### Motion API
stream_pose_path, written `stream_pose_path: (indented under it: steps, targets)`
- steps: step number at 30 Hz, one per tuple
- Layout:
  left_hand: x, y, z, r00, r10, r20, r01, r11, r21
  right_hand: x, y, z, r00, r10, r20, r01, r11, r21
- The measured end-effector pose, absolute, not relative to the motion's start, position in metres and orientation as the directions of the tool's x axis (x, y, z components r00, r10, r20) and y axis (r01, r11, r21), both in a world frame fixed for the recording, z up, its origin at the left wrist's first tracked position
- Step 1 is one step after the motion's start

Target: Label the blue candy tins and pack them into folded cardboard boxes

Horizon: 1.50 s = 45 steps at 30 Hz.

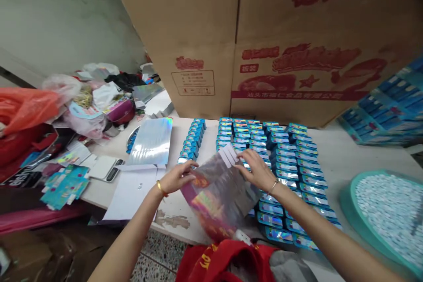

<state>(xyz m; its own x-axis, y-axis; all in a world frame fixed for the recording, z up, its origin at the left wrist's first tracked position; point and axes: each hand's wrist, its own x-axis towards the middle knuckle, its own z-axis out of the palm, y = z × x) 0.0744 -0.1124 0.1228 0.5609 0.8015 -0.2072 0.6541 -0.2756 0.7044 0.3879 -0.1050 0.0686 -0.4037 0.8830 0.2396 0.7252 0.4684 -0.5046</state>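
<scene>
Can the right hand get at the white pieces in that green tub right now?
Probably, once the right hand frees itself from the plastic bag it appears to grip. The green tub is open-topped and the white pieces lie mostly uncovered; only rows of blue boxes stand between.

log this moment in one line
left hand: holds bag edge | right hand: holds bag top | blue boxes: rows on table

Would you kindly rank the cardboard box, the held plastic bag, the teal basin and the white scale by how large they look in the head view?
1. Cardboard box
2. Plastic bag and teal basin: too close to rank, as the frame cuts off the basin
3. White scale
</scene>
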Motion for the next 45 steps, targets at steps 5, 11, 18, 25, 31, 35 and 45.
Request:
stream_pose_path:
  steps: [5,11,18,25,31,35,45]
  targets:
    - [0.012,-0.12,0.126,0.578,0.765,-0.282,0.765,-0.388,0.515,0.308,-0.097,0.073,-0.483,0.833,0.27,0.748,0.553,-0.366]
    - [-0.04,-0.109,0.076,0.575,0.718,-0.391,0.784,-0.348,0.515,0.239,-0.11,0.033,-0.617,0.76,-0.204,0.684,0.389,-0.617]
    - [-0.074,-0.071,0.041,0.561,0.694,-0.452,0.788,-0.279,0.549,0.204,-0.094,0.019,-0.534,0.804,-0.261,0.717,0.268,-0.644]
    - [-0.065,-0.045,0.022,0.632,0.609,-0.479,0.752,-0.333,0.569,0.196,-0.08,0.002,-0.489,0.828,-0.273,0.78,0.276,-0.561]
    - [-0.037,-0.034,-0.005,0.574,0.704,-0.419,0.73,-0.209,0.65,0.207,-0.066,-0.024,-0.454,0.856,-0.246,0.756,0.224,-0.614]
    - [-0.008,-0.032,-0.014,0.584,0.753,-0.304,0.695,-0.27,0.666,0.208,-0.052,-0.032,-0.478,0.845,-0.24,0.743,0.244,-0.623]
    - [0.023,-0.053,-0.029,0.572,0.82,0.019,0.786,-0.554,0.275,0.202,-0.044,-0.045,-0.414,0.865,-0.284,0.756,0.153,-0.636]
